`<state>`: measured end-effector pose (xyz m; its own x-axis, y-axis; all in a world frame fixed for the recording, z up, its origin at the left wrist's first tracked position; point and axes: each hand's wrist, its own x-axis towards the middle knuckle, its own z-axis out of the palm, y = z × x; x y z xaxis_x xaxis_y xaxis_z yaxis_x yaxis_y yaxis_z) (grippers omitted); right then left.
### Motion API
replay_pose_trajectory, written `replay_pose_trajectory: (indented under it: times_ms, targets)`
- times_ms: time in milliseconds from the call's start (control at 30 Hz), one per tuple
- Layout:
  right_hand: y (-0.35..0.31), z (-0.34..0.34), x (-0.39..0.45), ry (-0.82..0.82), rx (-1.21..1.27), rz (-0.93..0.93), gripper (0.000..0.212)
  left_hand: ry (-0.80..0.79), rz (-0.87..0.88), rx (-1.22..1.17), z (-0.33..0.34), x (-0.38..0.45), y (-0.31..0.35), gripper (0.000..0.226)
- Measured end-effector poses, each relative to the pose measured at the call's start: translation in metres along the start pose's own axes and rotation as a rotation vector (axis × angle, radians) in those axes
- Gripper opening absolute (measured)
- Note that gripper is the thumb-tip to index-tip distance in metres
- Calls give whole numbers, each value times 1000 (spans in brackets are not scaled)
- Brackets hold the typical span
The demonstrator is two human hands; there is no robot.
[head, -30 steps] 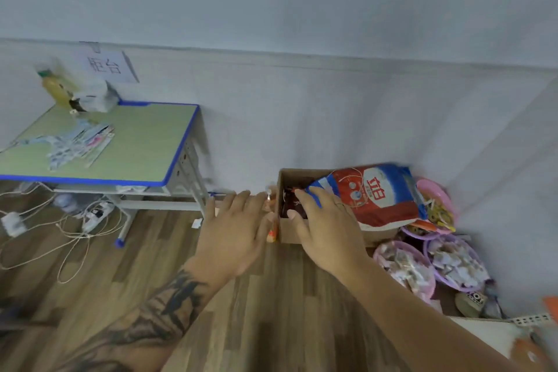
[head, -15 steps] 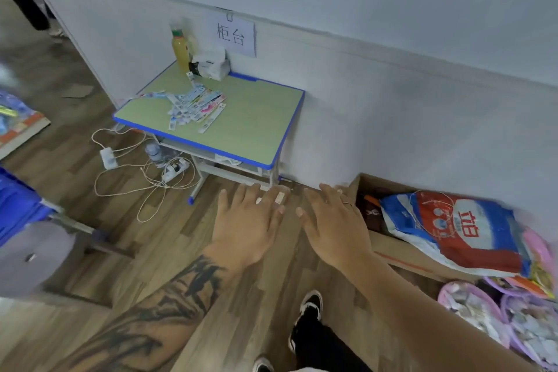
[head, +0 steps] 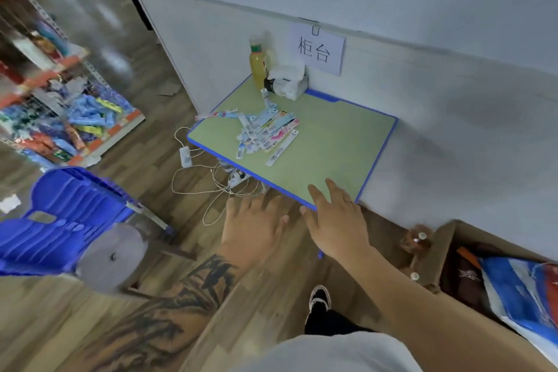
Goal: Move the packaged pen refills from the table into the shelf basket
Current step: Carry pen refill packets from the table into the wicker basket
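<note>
Several packaged pen refills (head: pixel 265 129) lie in a loose heap on the left half of a small green table (head: pixel 329 145) with a blue rim. My left hand (head: pixel 252 228) hovers palm down over the floor, just short of the table's near edge, its fingers spread and holding nothing. My right hand (head: pixel 335 219) reaches over the table's near corner, fingers straight, also holding nothing. A wire shelf (head: pixel 39 75) with baskets of colourful packets stands blurred at the far left.
A yellow drink bottle (head: pixel 259 62) and a tissue pack (head: pixel 287 81) stand at the table's back. Cables and a power strip (head: pixel 211 181) lie under it. A blue crate (head: pixel 63 217) sits left; a cardboard box (head: pixel 447 254) with a bag is right.
The view has swung left and closer to the table. Both hands moved away from the cardboard box; the right hand now reaches over the table's corner. The shelf has come into view.
</note>
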<state>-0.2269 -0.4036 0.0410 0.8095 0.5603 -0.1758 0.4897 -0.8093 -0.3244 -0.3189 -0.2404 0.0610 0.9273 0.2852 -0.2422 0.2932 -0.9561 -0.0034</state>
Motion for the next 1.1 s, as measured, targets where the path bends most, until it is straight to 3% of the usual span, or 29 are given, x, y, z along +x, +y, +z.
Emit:
replay_pose_trajectory:
  times_ms: [533, 1000, 1100]
  targets:
    - [-7, 28, 171, -133, 43, 33, 59, -93, -5, 42, 13, 184, -62, 57]
    - [-62, 71, 302, -203, 114, 477, 57, -173, 380, 32, 14, 385, -135, 54]
    - [-70, 85, 317, -159, 93, 591, 55, -153, 437, 83, 18, 412, -140, 43]
